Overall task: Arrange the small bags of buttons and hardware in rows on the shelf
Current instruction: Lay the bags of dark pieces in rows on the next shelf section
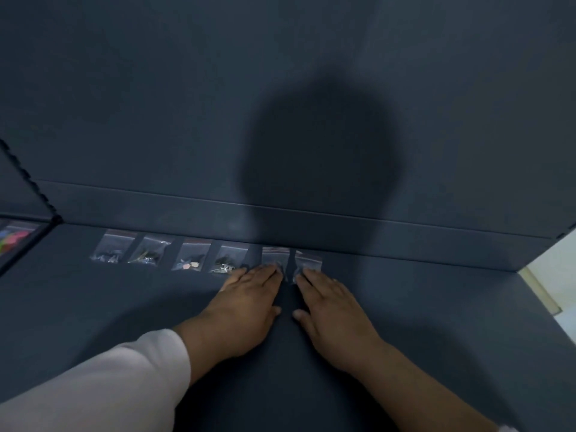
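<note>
Several small clear bags lie in one row along the back of the dark shelf [436, 307]. From the left: a bag of dark hardware [112, 251], a second bag [150, 253], a bag of pale buttons [192, 258], and a bag with metal pieces [227, 260]. My left hand [246, 307] lies flat, its fingertips pressing the lower edge of the fifth bag [275, 256]. My right hand [333, 313] lies flat too, fingertips on the sixth bag [308, 261]. Neither hand grips anything.
The shelf's back wall [280, 120] rises just behind the row, with my head's shadow on it. At the far left a neighbouring compartment [15, 238] holds colourful items behind a notched upright. The shelf ends at the right beside a pale floor [554, 275].
</note>
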Demonstrator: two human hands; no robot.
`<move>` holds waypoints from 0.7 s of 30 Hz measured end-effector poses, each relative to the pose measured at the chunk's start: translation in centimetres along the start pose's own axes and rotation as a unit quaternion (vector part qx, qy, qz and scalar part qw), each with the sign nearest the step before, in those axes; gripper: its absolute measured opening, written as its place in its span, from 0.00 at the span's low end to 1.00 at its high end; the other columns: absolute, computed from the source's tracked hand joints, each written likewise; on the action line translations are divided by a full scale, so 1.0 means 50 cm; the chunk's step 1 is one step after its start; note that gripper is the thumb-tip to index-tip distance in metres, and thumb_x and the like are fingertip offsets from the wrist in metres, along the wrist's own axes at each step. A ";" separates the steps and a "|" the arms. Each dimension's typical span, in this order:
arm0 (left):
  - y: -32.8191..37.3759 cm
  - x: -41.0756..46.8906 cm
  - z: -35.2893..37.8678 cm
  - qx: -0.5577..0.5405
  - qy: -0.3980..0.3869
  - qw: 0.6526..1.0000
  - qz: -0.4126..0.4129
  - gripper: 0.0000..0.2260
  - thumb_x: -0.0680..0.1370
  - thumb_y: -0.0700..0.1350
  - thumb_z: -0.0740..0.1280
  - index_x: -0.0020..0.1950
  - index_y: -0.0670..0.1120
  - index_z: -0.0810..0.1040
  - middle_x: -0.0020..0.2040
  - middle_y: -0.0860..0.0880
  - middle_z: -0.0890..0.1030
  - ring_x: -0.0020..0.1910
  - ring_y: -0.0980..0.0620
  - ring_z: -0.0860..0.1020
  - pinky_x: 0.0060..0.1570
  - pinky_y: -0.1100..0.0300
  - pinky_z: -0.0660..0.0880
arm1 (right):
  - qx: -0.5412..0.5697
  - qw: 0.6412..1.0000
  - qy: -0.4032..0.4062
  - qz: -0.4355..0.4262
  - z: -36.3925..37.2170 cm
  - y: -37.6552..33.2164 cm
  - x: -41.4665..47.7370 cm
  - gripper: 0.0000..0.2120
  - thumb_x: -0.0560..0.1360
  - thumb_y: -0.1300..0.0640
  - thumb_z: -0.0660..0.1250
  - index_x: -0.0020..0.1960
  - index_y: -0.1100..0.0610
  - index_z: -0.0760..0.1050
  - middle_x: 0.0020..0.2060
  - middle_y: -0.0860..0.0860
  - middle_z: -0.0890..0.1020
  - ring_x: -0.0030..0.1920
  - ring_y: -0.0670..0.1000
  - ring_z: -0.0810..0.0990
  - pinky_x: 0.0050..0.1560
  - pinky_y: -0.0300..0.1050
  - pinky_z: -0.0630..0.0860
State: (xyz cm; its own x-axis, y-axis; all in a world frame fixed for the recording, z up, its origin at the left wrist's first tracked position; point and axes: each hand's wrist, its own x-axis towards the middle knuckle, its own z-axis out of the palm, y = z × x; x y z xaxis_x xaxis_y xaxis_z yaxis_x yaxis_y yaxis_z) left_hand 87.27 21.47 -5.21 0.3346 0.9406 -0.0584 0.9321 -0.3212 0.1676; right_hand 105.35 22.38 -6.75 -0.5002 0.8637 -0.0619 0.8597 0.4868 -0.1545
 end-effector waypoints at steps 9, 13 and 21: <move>-0.009 -0.001 0.000 -0.005 0.014 1.000 -0.003 0.29 0.80 0.54 0.56 0.78 0.49 0.47 0.78 0.52 0.49 0.76 0.55 0.48 0.72 0.59 0.40 | 0.011 1.000 0.007 -0.007 -0.007 0.013 0.009 0.32 0.76 0.38 0.43 0.77 0.51 0.46 0.77 0.48 0.48 0.76 0.47 0.46 0.69 0.38 0.35; -0.010 0.001 0.001 -0.012 0.019 1.000 -0.008 0.29 0.80 0.54 0.56 0.78 0.49 0.48 0.78 0.51 0.49 0.76 0.55 0.49 0.72 0.59 0.40 | 0.019 1.000 0.007 -0.008 -0.008 0.014 0.014 0.31 0.78 0.40 0.46 0.77 0.51 0.47 0.77 0.48 0.49 0.76 0.47 0.47 0.70 0.39 0.36; -0.015 -0.003 -0.004 -0.012 0.018 1.000 -0.022 0.30 0.80 0.56 0.55 0.78 0.48 0.48 0.78 0.50 0.49 0.76 0.54 0.48 0.71 0.60 0.38 | 0.022 1.000 0.005 -0.008 -0.012 0.004 0.023 0.30 0.79 0.40 0.48 0.77 0.51 0.48 0.77 0.48 0.49 0.76 0.47 0.47 0.71 0.40 0.38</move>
State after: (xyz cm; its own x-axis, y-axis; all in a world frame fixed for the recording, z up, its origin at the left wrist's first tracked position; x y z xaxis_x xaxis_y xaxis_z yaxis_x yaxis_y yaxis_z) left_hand 86.50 21.61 -5.10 0.2887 0.9569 -0.0316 0.9416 -0.2778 0.1900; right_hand 105.04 23.55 -6.26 -0.5122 0.8574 -0.0495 0.8465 0.4942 -0.1981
